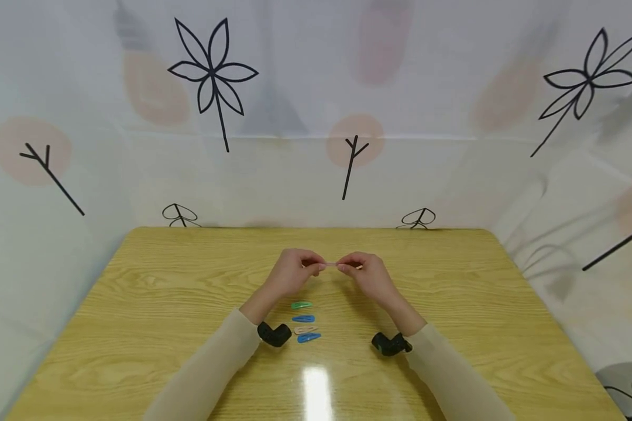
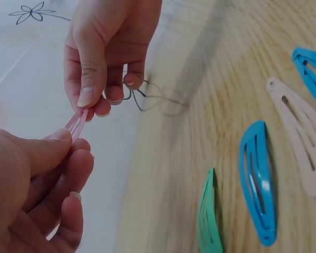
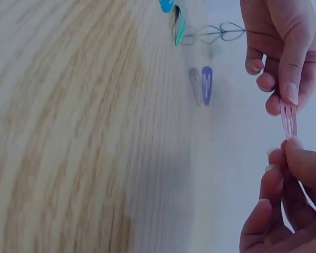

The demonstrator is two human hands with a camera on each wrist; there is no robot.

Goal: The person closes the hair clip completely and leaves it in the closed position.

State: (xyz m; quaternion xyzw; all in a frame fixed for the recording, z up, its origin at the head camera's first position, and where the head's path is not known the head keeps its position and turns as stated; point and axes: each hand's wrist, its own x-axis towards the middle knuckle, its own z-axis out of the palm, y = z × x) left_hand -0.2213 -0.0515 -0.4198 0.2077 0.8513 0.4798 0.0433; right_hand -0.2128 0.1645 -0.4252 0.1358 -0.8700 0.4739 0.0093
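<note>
Between both hands stretches a pink snap hair clip (image 2: 78,126), raised above the table. My left hand (image 1: 294,271) pinches one end between thumb and fingertips. The other end is pinched by my right hand (image 1: 367,273), thumb on top. Slits along the clip's middle show in the right wrist view. Below the left hand, on the table, lie a green hair clip (image 1: 301,304), a blue hair clip (image 1: 303,318), a beige-pink hair clip (image 1: 305,330) and another blue hair clip (image 1: 309,337), in a column. The fingers cover both ends of the held clip.
A purple hair clip (image 3: 207,85) shows beyond the green one in the right wrist view. The wood-grain table (image 1: 189,304) reaches back to a white cloth (image 1: 295,175) printed with plant outlines. Dark devices (image 1: 275,334) are worn at both wrists.
</note>
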